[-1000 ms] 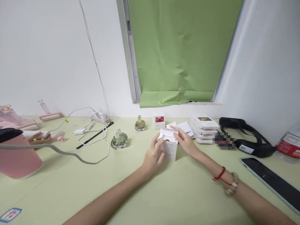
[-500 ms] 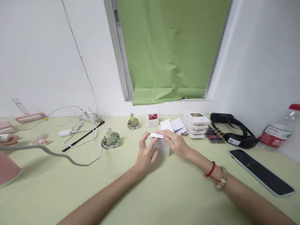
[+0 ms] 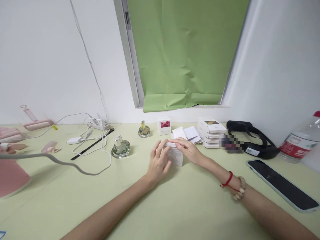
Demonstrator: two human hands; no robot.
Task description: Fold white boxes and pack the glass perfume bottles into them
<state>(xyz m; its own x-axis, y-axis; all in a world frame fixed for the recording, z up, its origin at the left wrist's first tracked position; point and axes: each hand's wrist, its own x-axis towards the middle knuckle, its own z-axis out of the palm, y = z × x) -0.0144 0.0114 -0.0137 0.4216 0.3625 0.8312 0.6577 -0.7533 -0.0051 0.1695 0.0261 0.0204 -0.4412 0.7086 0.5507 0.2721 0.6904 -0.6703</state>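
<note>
Where the grey cable (image 3: 50,155) is trailed, left of frame: its slack is left loose near a power strip (image 3: 101,126), which is set close to the wall.
Bottles, left of centre: a silver-capped bottle (image 3: 121,150) and, farther back, a gold-capped bottle (image 3: 144,131) are stood apart from the hands, perhaps so that they are not knocked.
Left hand (image 3: 156,166), centre: it is brought against the left side of the white box, seemingly as a brace; the fingers are arched toward the top edge, the thumb is lowered in front, and the forearm is slanted up from the bottom edge.
White box (image 3: 176,156), centre: it is stood upright on the table between the two hands, likely so that its top can be reached from both sides.
Right hand (image 3: 191,151), right of centre: it is laid over the top, apparently as a press from above, palm down, fingers pointed left; the hands are nearly met there, but whether either is clamped on the box cannot be told.
Stacked boxes (image 3: 212,135), right of centre: they are piled flat, presumably for compactness, beside folded white paper (image 3: 192,133).
Phone (image 3: 282,185), lower right: it is laid flat, below a black headset (image 3: 260,150).
</note>
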